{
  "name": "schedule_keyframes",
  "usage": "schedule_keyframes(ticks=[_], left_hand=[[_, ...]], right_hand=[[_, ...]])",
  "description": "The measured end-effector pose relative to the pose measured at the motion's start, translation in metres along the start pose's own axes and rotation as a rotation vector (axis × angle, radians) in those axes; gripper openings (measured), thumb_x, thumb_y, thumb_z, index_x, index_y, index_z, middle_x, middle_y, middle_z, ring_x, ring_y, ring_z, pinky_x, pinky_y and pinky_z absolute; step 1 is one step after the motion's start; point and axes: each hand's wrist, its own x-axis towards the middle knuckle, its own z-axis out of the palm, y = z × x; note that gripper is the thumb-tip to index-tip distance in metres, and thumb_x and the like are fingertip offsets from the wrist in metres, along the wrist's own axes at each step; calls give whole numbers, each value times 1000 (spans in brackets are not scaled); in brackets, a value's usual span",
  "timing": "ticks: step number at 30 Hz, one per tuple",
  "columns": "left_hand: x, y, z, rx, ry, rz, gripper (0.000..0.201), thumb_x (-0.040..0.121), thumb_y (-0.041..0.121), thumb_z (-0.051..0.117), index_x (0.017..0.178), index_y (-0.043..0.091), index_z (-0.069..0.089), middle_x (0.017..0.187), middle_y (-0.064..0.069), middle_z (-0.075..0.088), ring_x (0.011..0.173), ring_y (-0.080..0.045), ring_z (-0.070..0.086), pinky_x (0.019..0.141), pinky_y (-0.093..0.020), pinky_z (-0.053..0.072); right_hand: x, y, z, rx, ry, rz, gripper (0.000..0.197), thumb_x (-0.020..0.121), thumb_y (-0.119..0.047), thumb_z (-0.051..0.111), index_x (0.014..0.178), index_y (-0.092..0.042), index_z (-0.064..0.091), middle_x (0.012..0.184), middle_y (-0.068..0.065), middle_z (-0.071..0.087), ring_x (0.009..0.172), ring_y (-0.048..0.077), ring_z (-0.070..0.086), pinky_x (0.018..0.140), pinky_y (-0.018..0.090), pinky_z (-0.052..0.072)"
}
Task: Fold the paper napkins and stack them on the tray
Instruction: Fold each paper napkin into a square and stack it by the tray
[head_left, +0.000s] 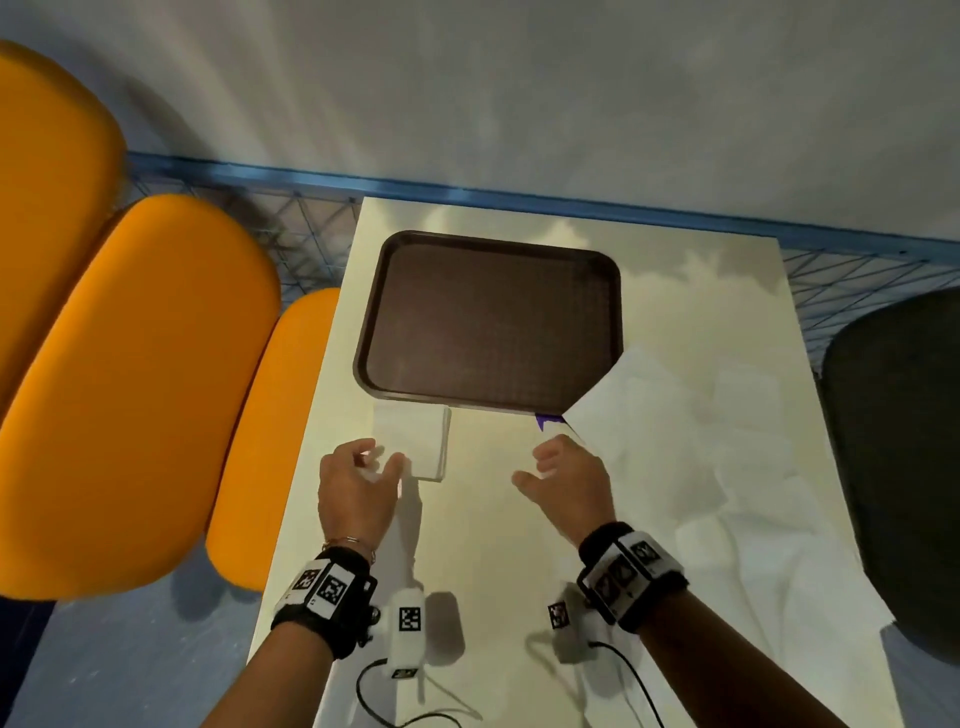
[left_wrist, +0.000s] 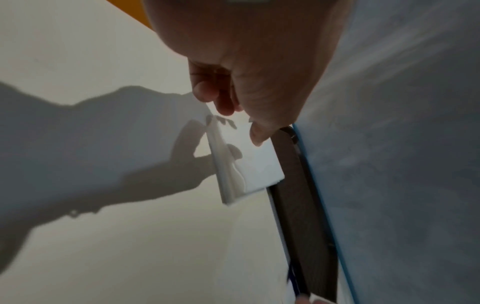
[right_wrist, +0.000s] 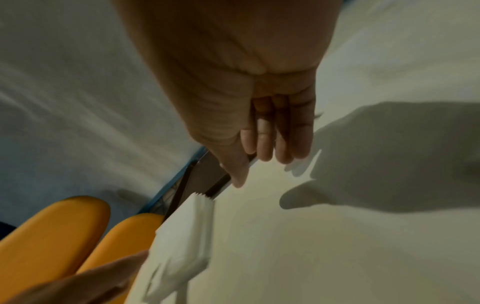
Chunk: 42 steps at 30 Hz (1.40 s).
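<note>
Brown tray (head_left: 488, 322) on white table (head_left: 467, 545), nothing on it. Folded napkin (head_left: 413, 441) flat on table, touching tray's near edge. Left hand (head_left: 358, 488) just above napkin's near corner, fingers loosely curled, gripping nothing. Right hand (head_left: 566, 480) relaxed, holding nothing, near tray's near-right corner, beside unfolded napkins (head_left: 691, 467).

Orange chairs (head_left: 140, 384) flank a white table (head_left: 498, 545).

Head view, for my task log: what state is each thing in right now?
tray: flat on the table, nothing stacked on it.
folded napkin: lies on the table just in front of the tray.
unfolded napkins: loose and spread at the right, one corner over the tray's edge.
left hand: fingers loosely curled at the folded napkin's near corner, no grip.
right hand: relaxed, holds nothing.
</note>
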Motion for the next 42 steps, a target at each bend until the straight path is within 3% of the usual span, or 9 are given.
schedule_keyframes(ticks=[7, 13, 18, 24, 28, 31, 35, 39, 42], left_hand=[[-71, 12, 36, 2, -310, 111, 23, 85, 35, 81, 105, 29, 72, 102, 14, 71, 93, -7, 69, 83, -29, 55], [-116, 16, 76, 150, -503, 194, 23, 84, 32, 82, 99, 41, 66, 108, 18, 68, 97, 2, 64, 80, -13, 47], [-137, 13, 92, 228, -539, 194, 31, 83, 31, 81, 96, 47, 59, 114, 18, 66, 101, -3, 65, 91, -23, 51], [-152, 13, 91, 196, -482, 132, 30, 82, 31, 82, 99, 42, 60, 113, 18, 68, 98, -7, 67, 88, -21, 51], [-160, 37, 79, 53, -367, 113, 69, 73, 41, 93, 131, 31, 56, 126, 11, 64, 95, -4, 68, 76, -12, 47], [-161, 75, 57, 25, -192, 295, 107, 60, 67, 91, 149, 31, 44, 148, 8, 49, 125, -12, 56, 98, -34, 54], [-160, 138, 17, 225, -7, 660, 131, 51, 86, 76, 160, 29, 32, 162, 7, 41, 149, -17, 36, 115, -45, 33], [-165, 179, -12, 166, -311, 629, 133, 46, 87, 79, 160, 39, 30, 138, 32, 52, 130, 4, 44, 110, -37, 38], [-173, 183, -23, 26, -605, 459, 108, 60, 67, 90, 152, 46, 39, 123, 26, 67, 123, -1, 55, 110, -41, 47]], right_hand=[[-27, 89, -37, -346, 32, 42, 84, 82, -54, 83, 146, -15, 44, 137, 6, 50, 131, 24, 51, 112, 34, 43], [-19, 91, -27, -447, 87, -7, 76, 90, -52, 76, 143, -8, 44, 140, 11, 53, 134, 28, 49, 116, 35, 38], [-10, 91, -27, -317, 71, -27, 53, 85, -40, 83, 126, -14, 61, 124, 6, 70, 118, 28, 65, 103, 37, 51], [-7, 90, -47, -74, 50, -31, 14, 90, -33, 78, 99, -23, 73, 95, -4, 77, 99, 21, 71, 85, 29, 52], [-17, 73, -85, 103, -33, -140, 16, 84, -34, 87, 89, -26, 74, 82, -14, 71, 80, 7, 67, 77, 21, 49], [-30, 50, -122, 182, -122, -263, 17, 79, -30, 93, 85, -26, 78, 79, -9, 73, 75, 4, 67, 73, 16, 51], [-54, 16, -166, 117, -226, -499, 19, 74, -29, 97, 79, -32, 79, 77, -9, 77, 71, 0, 68, 72, 16, 52], [-80, -8, -199, 18, -352, -671, 18, 75, -31, 96, 86, -24, 83, 78, -10, 77, 70, 0, 67, 68, 15, 51], [-96, -13, -220, -31, -454, -720, 15, 78, -28, 94, 88, -24, 83, 77, -14, 75, 70, -3, 67, 68, 13, 46]])
